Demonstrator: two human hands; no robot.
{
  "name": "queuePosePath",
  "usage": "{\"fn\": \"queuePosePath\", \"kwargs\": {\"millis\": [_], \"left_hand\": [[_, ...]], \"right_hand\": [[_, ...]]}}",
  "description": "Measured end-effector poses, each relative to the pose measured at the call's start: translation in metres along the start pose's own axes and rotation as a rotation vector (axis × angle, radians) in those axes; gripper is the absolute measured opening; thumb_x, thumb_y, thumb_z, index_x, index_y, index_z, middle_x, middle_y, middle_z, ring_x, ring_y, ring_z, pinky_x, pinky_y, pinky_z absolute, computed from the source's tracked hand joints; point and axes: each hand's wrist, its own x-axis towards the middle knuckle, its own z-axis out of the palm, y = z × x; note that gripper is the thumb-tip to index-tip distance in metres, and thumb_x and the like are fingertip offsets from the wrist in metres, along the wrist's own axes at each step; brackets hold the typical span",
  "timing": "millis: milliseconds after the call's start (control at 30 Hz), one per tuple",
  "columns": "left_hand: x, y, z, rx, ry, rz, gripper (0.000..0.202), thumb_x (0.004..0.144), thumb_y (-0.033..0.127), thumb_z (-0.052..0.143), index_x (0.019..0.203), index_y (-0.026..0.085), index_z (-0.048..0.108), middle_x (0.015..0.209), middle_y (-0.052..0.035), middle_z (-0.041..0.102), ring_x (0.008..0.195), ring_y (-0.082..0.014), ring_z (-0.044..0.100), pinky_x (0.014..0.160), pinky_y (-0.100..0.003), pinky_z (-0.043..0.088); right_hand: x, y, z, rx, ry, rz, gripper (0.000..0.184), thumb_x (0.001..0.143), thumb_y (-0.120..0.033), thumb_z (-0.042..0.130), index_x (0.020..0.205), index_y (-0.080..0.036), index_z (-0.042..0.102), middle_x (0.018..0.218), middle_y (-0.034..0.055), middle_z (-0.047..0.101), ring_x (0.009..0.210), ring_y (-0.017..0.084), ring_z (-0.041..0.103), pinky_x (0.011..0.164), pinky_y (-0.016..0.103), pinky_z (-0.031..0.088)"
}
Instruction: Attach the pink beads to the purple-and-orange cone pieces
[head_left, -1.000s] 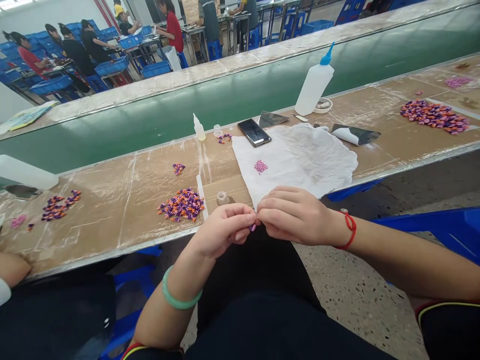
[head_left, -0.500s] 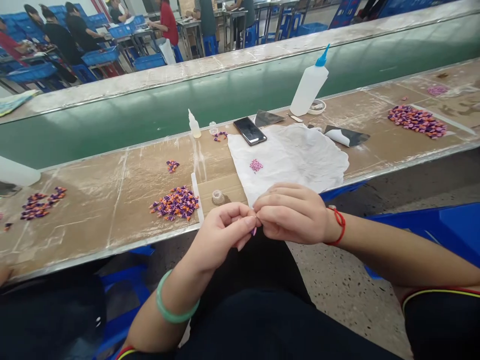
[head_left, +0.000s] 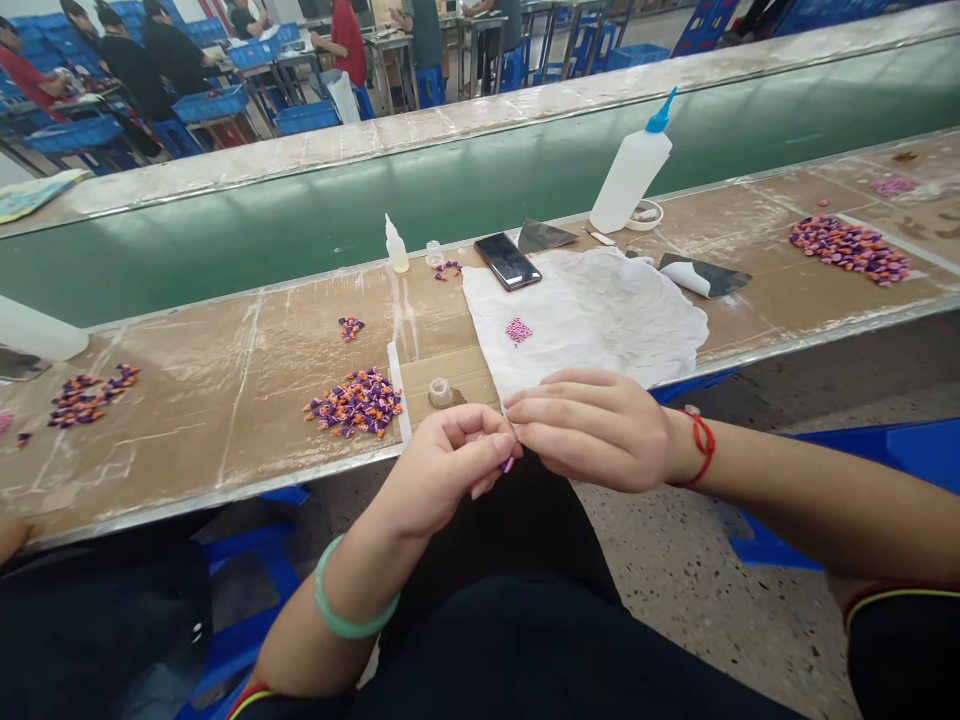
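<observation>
My left hand (head_left: 450, 470) and my right hand (head_left: 592, 428) meet fingertip to fingertip just below the table's front edge, over my lap. Between them they pinch a small purple piece (head_left: 508, 464), mostly hidden by the fingers. A green bangle sits on my left wrist, a red cord on my right. Closest on the table are a small clear jar (head_left: 441, 392), a heap of purple and orange pieces (head_left: 355, 402) and a white cloth (head_left: 600, 315) with a little pink cluster (head_left: 519, 330) on it.
A black phone (head_left: 509, 261), a small glue bottle (head_left: 396, 247) and a large white bottle with a blue nozzle (head_left: 631, 172) stand further back. More piles of pieces (head_left: 849, 248) lie right and left. A green conveyor (head_left: 300, 225) runs behind; other people work at far tables.
Both hands stay pinched together on the small piece; only the camera has shifted slightly.
</observation>
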Motion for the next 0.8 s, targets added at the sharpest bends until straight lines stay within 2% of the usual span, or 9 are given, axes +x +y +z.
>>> {"fn": "queuePosePath", "kwargs": {"millis": [133,167,233,333,533,667,800], "left_hand": [[-0.005,0.002,0.006,0.378,0.212,0.259,0.012,0.079,0.021,0.065,0.069,0.017,0.062,0.052,0.0049,0.052,0.042,-0.0057,0.041,0.041,-0.019,0.029],[-0.006,0.003,0.007,0.475,0.256,0.339,0.011,0.079,0.018,0.063,0.068,0.017,0.063,0.053,0.0044,0.053,0.044,-0.0062,0.043,0.042,-0.018,0.032],[-0.007,0.004,0.009,0.625,0.3,0.468,0.013,0.079,0.013,0.06,0.067,0.016,0.064,0.056,0.0028,0.058,0.048,-0.0066,0.047,0.045,-0.018,0.036],[-0.008,0.004,0.009,0.729,0.3,0.546,0.015,0.08,0.01,0.058,0.067,0.015,0.065,0.058,0.0019,0.062,0.048,-0.006,0.049,0.046,-0.016,0.038],[-0.01,0.002,0.006,0.765,0.256,0.515,0.015,0.08,0.012,0.058,0.066,0.015,0.064,0.052,0.0036,0.056,0.043,-0.0055,0.044,0.042,-0.016,0.035],[-0.011,-0.001,0.003,0.692,0.253,0.451,0.015,0.081,0.014,0.058,0.067,0.016,0.063,0.052,0.0034,0.055,0.043,-0.0061,0.044,0.041,-0.017,0.033],[-0.012,-0.005,-0.006,0.508,0.238,0.356,0.01,0.087,0.019,0.059,0.077,0.017,0.062,0.052,0.0057,0.052,0.042,-0.0067,0.044,0.041,-0.018,0.033]], "right_hand": [[0.002,-0.014,0.002,0.31,0.057,0.559,0.011,0.091,-0.01,0.051,0.09,-0.019,0.058,0.081,0.0031,0.072,0.073,0.012,0.068,0.068,0.024,0.057],[0.003,-0.017,0.002,0.378,0.056,0.67,0.012,0.09,-0.01,0.051,0.087,-0.019,0.058,0.078,0.0022,0.071,0.07,0.012,0.067,0.065,0.023,0.056],[0.006,-0.021,0.001,0.493,0.034,0.792,0.012,0.087,-0.01,0.052,0.081,-0.019,0.058,0.073,0.001,0.069,0.065,0.011,0.065,0.061,0.022,0.054],[0.01,-0.021,0.0,0.604,-0.006,0.854,0.011,0.084,-0.011,0.052,0.078,-0.019,0.057,0.07,0.0,0.068,0.061,0.01,0.063,0.058,0.021,0.053],[0.01,-0.023,0.003,0.598,-0.074,0.851,0.011,0.081,-0.01,0.052,0.074,-0.019,0.056,0.068,-0.001,0.066,0.06,0.009,0.06,0.056,0.02,0.049],[0.01,-0.025,0.006,0.594,-0.111,0.86,0.011,0.083,-0.011,0.051,0.077,-0.019,0.055,0.069,-0.0015,0.064,0.06,0.009,0.057,0.056,0.02,0.048],[0.013,-0.022,0.009,0.607,-0.136,0.827,0.013,0.09,-0.013,0.046,0.081,-0.02,0.051,0.069,-0.0015,0.06,0.061,0.01,0.054,0.057,0.022,0.046]]}}
